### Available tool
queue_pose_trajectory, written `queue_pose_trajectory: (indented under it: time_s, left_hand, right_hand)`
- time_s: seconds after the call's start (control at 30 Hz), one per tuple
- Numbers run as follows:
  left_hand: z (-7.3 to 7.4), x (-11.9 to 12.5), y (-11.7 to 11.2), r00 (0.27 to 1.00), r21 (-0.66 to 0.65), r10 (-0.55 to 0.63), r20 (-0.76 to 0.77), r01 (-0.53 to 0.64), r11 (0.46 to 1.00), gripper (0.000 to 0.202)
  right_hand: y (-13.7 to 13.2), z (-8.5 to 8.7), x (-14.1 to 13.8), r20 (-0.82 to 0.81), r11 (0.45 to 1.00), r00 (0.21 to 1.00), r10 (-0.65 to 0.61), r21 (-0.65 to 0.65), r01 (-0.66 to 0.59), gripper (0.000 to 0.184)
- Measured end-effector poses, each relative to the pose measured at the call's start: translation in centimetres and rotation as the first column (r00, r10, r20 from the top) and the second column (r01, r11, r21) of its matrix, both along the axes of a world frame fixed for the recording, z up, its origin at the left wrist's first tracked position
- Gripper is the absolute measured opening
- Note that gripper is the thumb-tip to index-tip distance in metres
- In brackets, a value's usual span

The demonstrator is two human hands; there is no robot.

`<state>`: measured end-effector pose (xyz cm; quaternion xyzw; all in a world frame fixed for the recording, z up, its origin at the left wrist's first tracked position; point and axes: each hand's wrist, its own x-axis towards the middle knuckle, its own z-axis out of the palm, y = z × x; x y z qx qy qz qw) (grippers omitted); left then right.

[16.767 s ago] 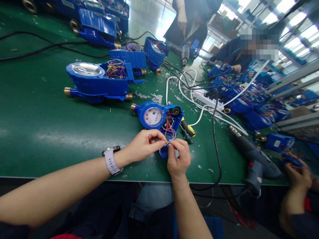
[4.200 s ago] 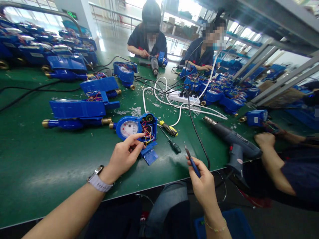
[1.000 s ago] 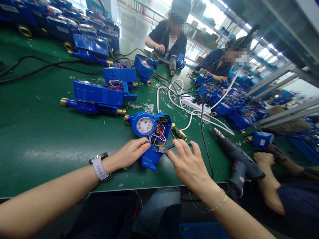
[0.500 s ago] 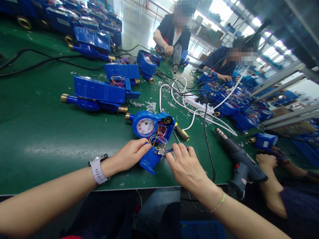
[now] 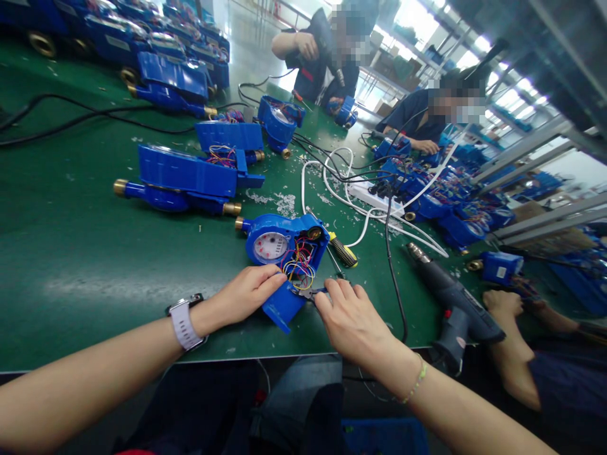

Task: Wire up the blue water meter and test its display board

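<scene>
"How do we hold our left hand point(image 5: 247, 295)?"
"Thumb point(image 5: 272, 286) against fingers point(image 5: 262, 273), our left forearm point(image 5: 104, 366) slanting inward."
"And our right hand point(image 5: 353, 318)?"
"We curl its fingers point(image 5: 334, 292), back upward, our right forearm point(image 5: 465, 395) angled inward too."

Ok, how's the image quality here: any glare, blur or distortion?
Head view: pale glare streaks the green table at left; head view, upper right: bright patches wash out; head view, background: hazy, leaning, partly pixelated; head view, centre: the open blue meter is fairly sharp.
</scene>
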<state>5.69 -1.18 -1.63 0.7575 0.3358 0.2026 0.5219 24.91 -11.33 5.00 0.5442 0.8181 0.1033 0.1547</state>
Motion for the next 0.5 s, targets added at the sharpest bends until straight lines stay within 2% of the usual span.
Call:
queue_pose_trajectory:
  time_s: [0.17,0.37,0.5]
  left_hand:
    - [0.5,0.2,-0.4,0.999,0.021,-0.02,0.039,0.019,1.0,0.037]
    - [0.8,0.0,0.0,0.989,-0.13,0.014,0.145,0.005,0.991,0.038]
    - [1.0,-0.5,0.6,0.988,-0.165,0.024,0.152,0.001,0.986,0.036]
  right_hand:
    - [0.5,0.4,-0.2,-0.099,0.996,0.994,-0.056,-0.072,0.049,0.007]
    - [1.4,2.2,1.1,-0.215,0.997,0.974,-0.074,-0.044,0.066,0.005]
    - [0.2,3.0,2.1,-0.292,0.998,0.955,-0.05,-0.062,0.033,0.008]
